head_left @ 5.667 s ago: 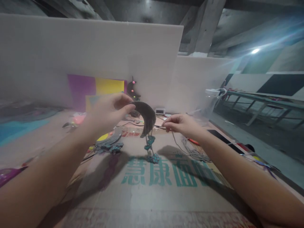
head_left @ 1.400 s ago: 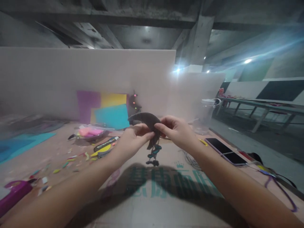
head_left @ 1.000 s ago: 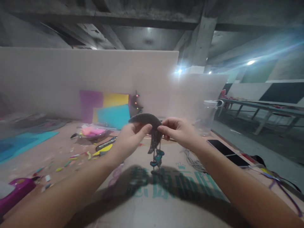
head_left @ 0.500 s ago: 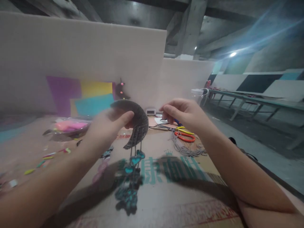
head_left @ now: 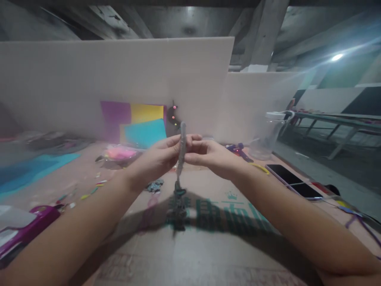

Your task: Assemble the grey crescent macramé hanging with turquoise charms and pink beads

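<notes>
A dark crescent-shaped ornament (head_left: 181, 153) is turned edge-on to me, upright above the printed cardboard (head_left: 205, 254). Its left side is pinched by my left hand (head_left: 159, 155), fingers closed. My right hand (head_left: 210, 157) meets it from the other side, thumb and fingers closed against it. Below the crescent, strings carry dark and teal charms (head_left: 179, 206), blurred by motion. More small teal charms (head_left: 155, 185) lie on the cardboard beyond my left wrist. The fingertips behind the crescent are partly hidden.
Purple, yellow and blue sheets (head_left: 145, 133) lean against the white partition (head_left: 196, 87), near a small beaded crescent (head_left: 172, 116). A pink-filled plastic bag (head_left: 119, 153) lies left. Rightward are a glue gun (head_left: 239, 151), clear jug (head_left: 266, 135) and phone (head_left: 293, 180). A magenta object (head_left: 38, 220) sits at near left.
My right hand has moved left onto the crescent, which has turned from face-on to edge-on. The view has shifted, bringing in the phone at right and the magenta object at left.
</notes>
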The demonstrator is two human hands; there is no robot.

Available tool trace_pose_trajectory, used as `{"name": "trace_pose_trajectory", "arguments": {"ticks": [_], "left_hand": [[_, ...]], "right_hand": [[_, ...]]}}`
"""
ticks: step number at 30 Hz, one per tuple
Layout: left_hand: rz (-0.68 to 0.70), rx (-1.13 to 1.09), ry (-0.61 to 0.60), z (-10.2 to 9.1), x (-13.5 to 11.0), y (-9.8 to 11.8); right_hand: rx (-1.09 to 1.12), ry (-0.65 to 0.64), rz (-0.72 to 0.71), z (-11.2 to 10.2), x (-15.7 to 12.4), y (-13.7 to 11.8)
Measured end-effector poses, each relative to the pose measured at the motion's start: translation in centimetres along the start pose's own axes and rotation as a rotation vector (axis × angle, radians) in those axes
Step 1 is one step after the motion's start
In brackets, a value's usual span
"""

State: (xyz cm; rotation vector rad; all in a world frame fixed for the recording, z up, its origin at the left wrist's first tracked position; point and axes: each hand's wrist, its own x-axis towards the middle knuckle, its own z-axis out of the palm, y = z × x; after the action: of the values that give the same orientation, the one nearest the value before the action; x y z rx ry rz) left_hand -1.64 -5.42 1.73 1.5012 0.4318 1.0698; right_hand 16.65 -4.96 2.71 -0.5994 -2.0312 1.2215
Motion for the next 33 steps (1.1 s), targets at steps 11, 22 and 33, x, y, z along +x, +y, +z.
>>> {"name": "trace_pose_trajectory", "arguments": {"ticks": [11,22,33], "left_hand": [[0.107,0.262,0.221,-0.6,0.9,-0.4],[0.153,0.623,0.297,0.5,-0.5,1.1],[0.111,0.644,0.175,1.2,-0.6,0.4]], "right_hand": [[-0.119,0.384,-0.007,0.4,-0.3,0.7],[-0.391,0.46,-0.159,-1.2,-1.0,-1.5],[-0.184,0.574,-0.189,-1.1,-1.5,-2.5]]}}
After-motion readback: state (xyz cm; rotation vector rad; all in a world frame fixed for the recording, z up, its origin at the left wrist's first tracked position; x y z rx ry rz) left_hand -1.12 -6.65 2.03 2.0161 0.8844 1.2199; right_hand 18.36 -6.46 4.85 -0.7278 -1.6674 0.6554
